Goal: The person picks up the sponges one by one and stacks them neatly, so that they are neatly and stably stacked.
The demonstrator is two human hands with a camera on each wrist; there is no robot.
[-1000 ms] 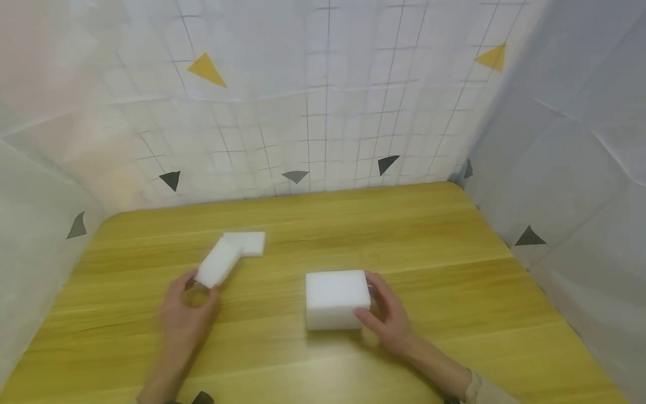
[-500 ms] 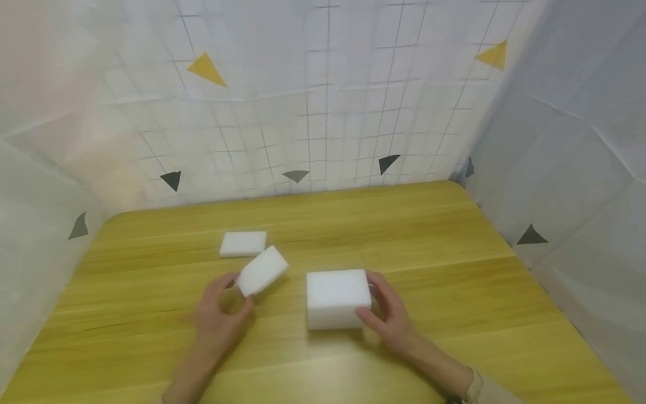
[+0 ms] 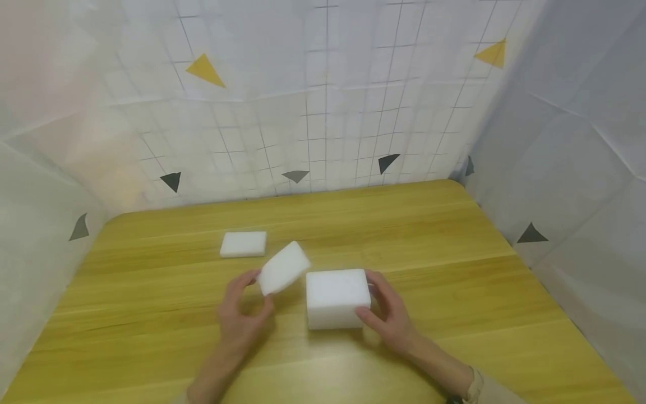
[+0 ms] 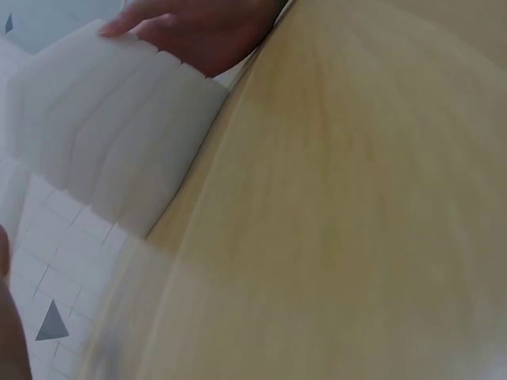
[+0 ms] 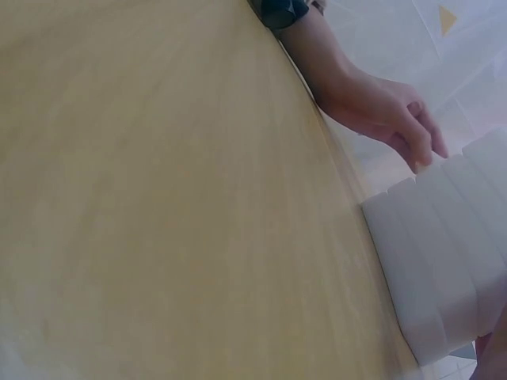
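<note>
In the head view my left hand (image 3: 242, 322) pinches a white sponge (image 3: 284, 268) between thumb and fingers. That block is tilted, one corner pointing toward the back, just left of a stack of white sponges (image 3: 335, 300). My right hand (image 3: 391, 314) grips the stack by its right side, thumb on the front corner, other fingers behind. Several even layers of the stack (image 4: 127, 127) show in the left wrist view, with right-hand fingers (image 4: 146, 16) at its upper edge. In the right wrist view the left hand (image 5: 380, 111) reaches beside the stack (image 5: 436, 245).
A single white sponge (image 3: 243, 244) lies flat farther back on the wooden table (image 3: 429, 235), left of centre. Pale sheets with grid lines and triangle marks (image 3: 388, 164) enclose the back and sides.
The left hand has carried its sponge rightward from beside the lone back sponge to near the stack, turning it on the way. The right hand and stack have stayed put.
</note>
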